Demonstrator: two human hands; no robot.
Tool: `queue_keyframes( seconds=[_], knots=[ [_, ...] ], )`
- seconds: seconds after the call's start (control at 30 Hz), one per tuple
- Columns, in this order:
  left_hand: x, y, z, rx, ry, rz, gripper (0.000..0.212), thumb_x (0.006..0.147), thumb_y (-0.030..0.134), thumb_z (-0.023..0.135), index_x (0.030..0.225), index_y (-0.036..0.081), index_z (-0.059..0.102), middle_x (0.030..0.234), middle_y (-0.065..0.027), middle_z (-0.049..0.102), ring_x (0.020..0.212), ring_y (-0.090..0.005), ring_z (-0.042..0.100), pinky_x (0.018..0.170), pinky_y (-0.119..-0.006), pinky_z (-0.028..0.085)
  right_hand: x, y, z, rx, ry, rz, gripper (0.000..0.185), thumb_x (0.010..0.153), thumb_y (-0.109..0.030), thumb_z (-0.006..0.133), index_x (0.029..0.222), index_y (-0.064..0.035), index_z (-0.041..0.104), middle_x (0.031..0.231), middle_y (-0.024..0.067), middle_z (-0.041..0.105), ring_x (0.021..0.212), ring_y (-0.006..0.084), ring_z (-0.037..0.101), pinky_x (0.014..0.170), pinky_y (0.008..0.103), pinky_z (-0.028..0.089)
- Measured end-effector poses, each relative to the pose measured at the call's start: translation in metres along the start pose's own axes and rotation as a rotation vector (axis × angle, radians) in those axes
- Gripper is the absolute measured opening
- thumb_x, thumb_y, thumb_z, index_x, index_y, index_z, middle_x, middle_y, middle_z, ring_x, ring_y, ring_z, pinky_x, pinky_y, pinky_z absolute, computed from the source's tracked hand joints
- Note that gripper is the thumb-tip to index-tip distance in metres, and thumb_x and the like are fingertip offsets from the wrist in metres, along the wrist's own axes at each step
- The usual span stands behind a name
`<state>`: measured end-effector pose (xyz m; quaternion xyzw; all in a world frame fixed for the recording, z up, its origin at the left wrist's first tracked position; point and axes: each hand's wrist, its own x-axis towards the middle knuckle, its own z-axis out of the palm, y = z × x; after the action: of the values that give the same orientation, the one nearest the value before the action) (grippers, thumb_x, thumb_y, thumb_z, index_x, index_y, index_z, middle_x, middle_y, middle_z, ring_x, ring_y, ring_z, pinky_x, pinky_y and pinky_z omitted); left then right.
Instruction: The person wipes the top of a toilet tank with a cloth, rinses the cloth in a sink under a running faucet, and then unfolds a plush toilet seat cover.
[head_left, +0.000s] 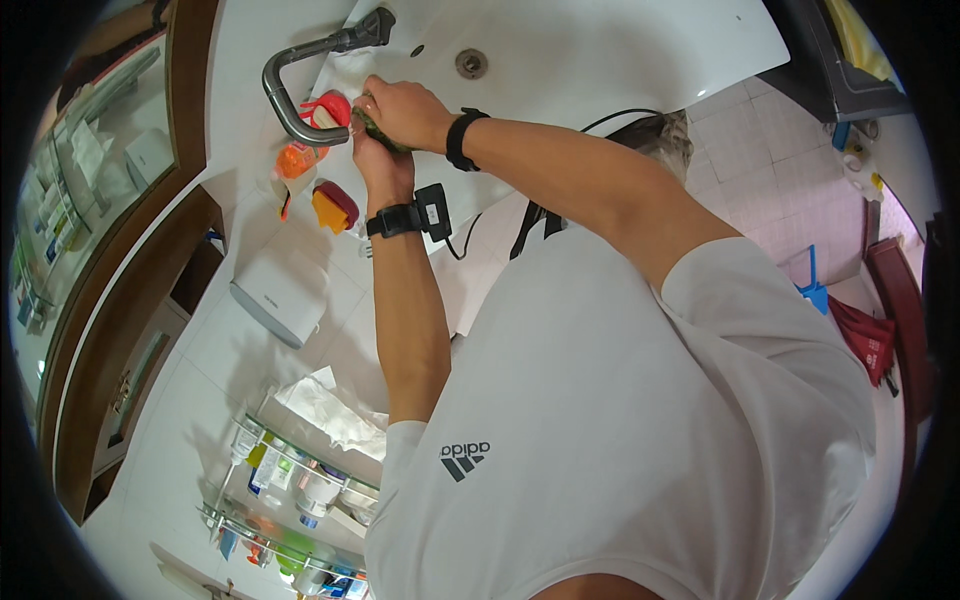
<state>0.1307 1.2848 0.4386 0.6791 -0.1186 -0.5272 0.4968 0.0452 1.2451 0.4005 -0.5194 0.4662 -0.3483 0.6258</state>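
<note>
My left hand (384, 163) and my right hand (409, 112) are close together at the left side of a white washbasin (585, 67). Between them they grip a dark green, rough-looking pad or cloth (382, 133), mostly hidden by the fingers. The end of a curved metal faucet (279, 90) reaches right up to my hands; whether water runs cannot be made out. Just beyond my fingers lies a red soap dish (335, 105) with a pale bar of soap (322, 116). A black strap with a small box (432, 214) circles my left wrist, and a black band (461, 139) my right.
Beside the basin stand an orange bottle (296, 160) and a yellow and dark red sponge (335, 208). A white dispenser box (281, 289) is on the tiled wall, above glass shelves (300, 457) of toiletries. A black cable (619, 112) passes by the basin's near edge.
</note>
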Motion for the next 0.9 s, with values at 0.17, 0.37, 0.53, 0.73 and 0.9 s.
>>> queue_keyframes(
  seconds=[0.17, 0.37, 0.53, 0.73, 0.9],
  knots=[
    [0.001, 0.001, 0.001, -0.013, -0.008, 0.012, 0.041, 0.110, 0.039, 0.031, 0.126, 0.009, 0.055, 0.124, -0.0103, 0.063, 0.116, -0.0273, 0.061, 0.103, -0.045, 0.049, -0.002, 0.006, 0.007, -0.036, -0.005, 0.068, 0.035, 0.103, -0.035, 0.047, 0.106, -0.0022, 0.058, 0.088, 0.0233, 0.071, 0.083, 0.0445, 0.067, 0.076, 0.0535, 0.052],
    [0.012, 0.000, -0.030, -0.004, 0.006, -0.057, 0.037, 0.108, 0.036, 0.035, 0.120, 0.009, 0.058, 0.119, -0.0095, 0.065, 0.112, -0.0255, 0.063, 0.099, -0.042, 0.051, -0.019, 0.002, 0.021, -0.014, -0.016, -0.088, 0.033, 0.100, -0.037, 0.050, 0.105, -0.0052, 0.060, 0.086, 0.0223, 0.070, 0.081, 0.0442, 0.066, 0.075, 0.0533, 0.052],
    [-0.003, 0.008, 0.000, -0.016, -0.087, -0.068, 0.041, 0.108, 0.036, 0.032, 0.129, 0.008, 0.054, 0.134, -0.0093, 0.058, 0.127, -0.0264, 0.055, 0.111, -0.045, 0.042, 0.006, 0.019, 0.015, 0.008, 0.099, 0.112, 0.041, 0.100, -0.039, 0.048, 0.102, -0.0019, 0.064, 0.089, 0.0237, 0.071, 0.085, 0.0438, 0.068, 0.079, 0.0528, 0.054],
    [0.015, -0.003, -0.028, -0.033, -0.103, -0.012, 0.043, 0.109, 0.038, 0.030, 0.129, 0.008, 0.054, 0.131, -0.0101, 0.060, 0.125, -0.0260, 0.056, 0.110, -0.044, 0.043, -0.016, 0.009, 0.018, 0.125, 0.009, -0.009, 0.035, 0.102, -0.036, 0.049, 0.103, -0.0045, 0.064, 0.087, 0.0219, 0.070, 0.082, 0.0431, 0.066, 0.075, 0.0502, 0.052],
    [0.013, 0.000, -0.012, -0.009, -0.095, -0.084, 0.043, 0.108, 0.040, 0.034, 0.128, 0.009, 0.055, 0.131, -0.0086, 0.060, 0.123, -0.0254, 0.057, 0.107, -0.043, 0.045, -0.007, 0.010, 0.011, 0.076, 0.134, 0.006, 0.037, 0.103, -0.038, 0.048, 0.098, -0.0039, 0.062, 0.082, 0.0225, 0.069, 0.080, 0.0444, 0.066, 0.073, 0.0529, 0.051]
  ],
)
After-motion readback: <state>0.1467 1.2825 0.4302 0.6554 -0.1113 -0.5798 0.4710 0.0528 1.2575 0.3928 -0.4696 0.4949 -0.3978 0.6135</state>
